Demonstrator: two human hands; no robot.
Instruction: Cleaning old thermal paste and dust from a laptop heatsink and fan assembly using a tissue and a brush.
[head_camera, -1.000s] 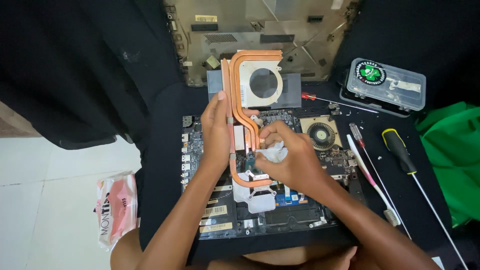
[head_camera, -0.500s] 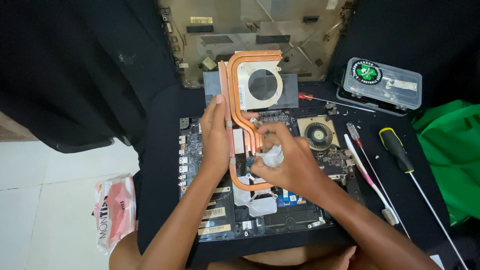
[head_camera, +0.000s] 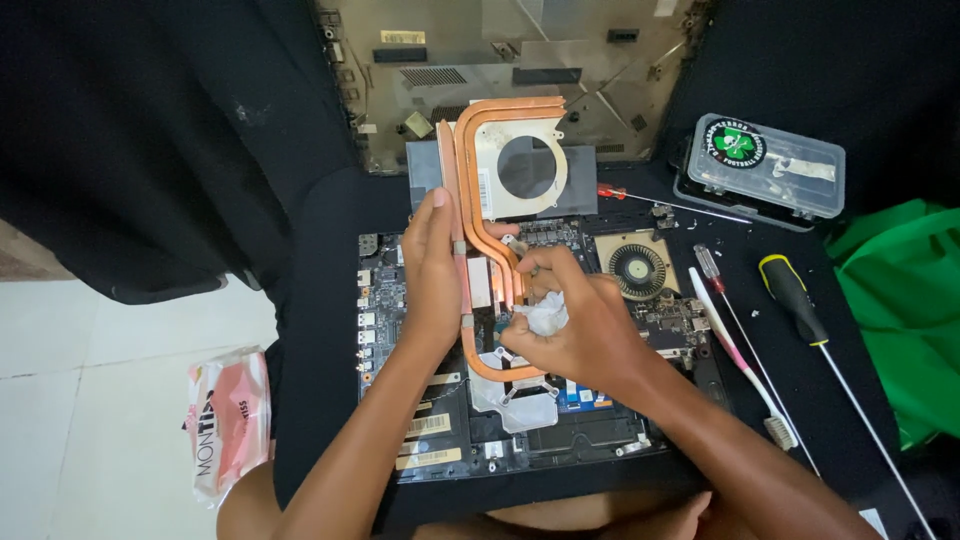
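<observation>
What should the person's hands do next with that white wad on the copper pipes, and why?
Probably keep rubbing: the right hand presses a crumpled white tissue against the copper heat pipe assembly, which the left hand steadies over the circuit board. A short wipe along the plate seems the likely next move.

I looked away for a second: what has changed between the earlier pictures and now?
Little. The right hand still pinches the white wipe, shifted only slightly over the board. The left hand stays pressed on the copper heat pipes. Nothing was picked up or released; the screwdrivers lie unmoved.
</observation>
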